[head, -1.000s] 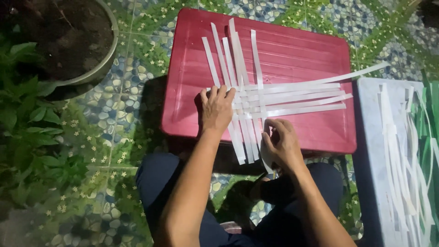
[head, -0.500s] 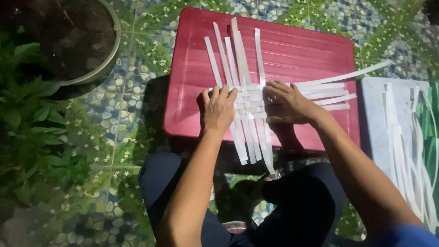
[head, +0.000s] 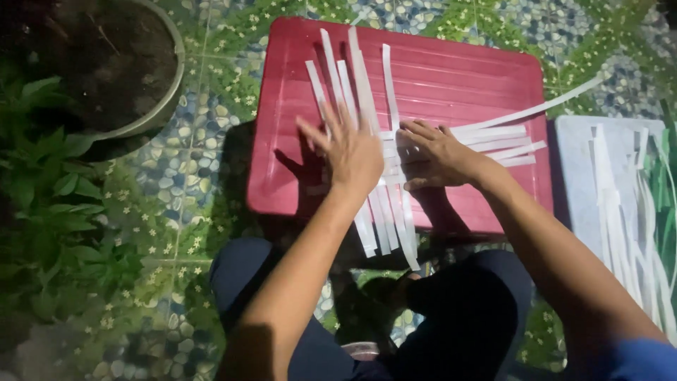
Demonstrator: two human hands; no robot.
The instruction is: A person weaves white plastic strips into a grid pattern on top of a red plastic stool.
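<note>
- The red plastic lid [head: 451, 70] lies flat on the patterned tile floor [head: 204, 176] and serves as the work surface; every place below is given from it. The person sits at its near edge, knees drawn up under that edge, so both arms reach over it easily.
- A grey-white board [head: 575, 183] lies just beside the lid's right edge, with loose white strips [head: 613, 219] and some green strips [head: 659, 176] piled on it, likely spare stock kept within reach of the right arm.
- A round planter [head: 151, 106] of dark soil stands off the lid's left far corner, and leafy green plants [head: 49, 190] fill the ground further left. Neither intrudes on the lid.
- The woven white strips [head: 367, 77] lie across the lid's middle: one set runs from its far edge to past its near edge, overhanging there, and another set runs out toward its right edge, one long strip reaching beyond it. They cross near the lid's centre.
- The left hand [head: 349, 152] is spread flat, fingers splayed, palm down on the lengthwise strips left of the crossing, seemingly to pin them in place.
- The right hand [head: 434, 155] lies flat on the crossing itself, fingers extended leftward over the sideways strips, pressing them down; it pinches nothing that I can see.
- The hands cover the crossing, so the over-and-under pattern there cannot be read.
</note>
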